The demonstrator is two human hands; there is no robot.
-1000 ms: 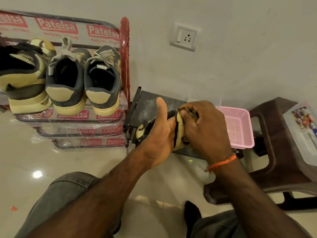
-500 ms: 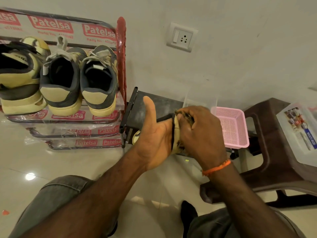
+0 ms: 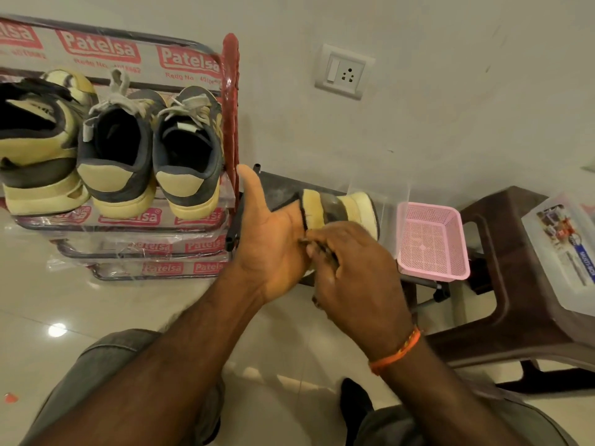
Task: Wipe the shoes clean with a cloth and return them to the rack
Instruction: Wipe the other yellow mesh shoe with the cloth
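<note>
Left hand (image 3: 273, 239): supports shoe (image 3: 338, 210), thumb raised.
Right hand (image 3: 357, 272): fingers curled, pinching cloth (image 3: 317, 247) against shoe.
Rack (image 3: 230, 123): three shoes.

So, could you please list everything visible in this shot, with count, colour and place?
shoe rack: one, red post, dark bars, red-and-white wrap, left against the wall
shoes on rack: three, grey and cream, top shelf, heels toward camera
held shoe: one, cream and dark, centre, between both hands
cloth: one, dark, mostly hidden under the right fingers
basket: one, pink, right of the held shoe
stool: one, brown, right
plastic box: one, clear, on the stool
wall socket: one, white, on the wall
wristband: one, orange, right wrist
left hand: holds the shoe, thumb up
right hand: presses the cloth against the shoe
</note>
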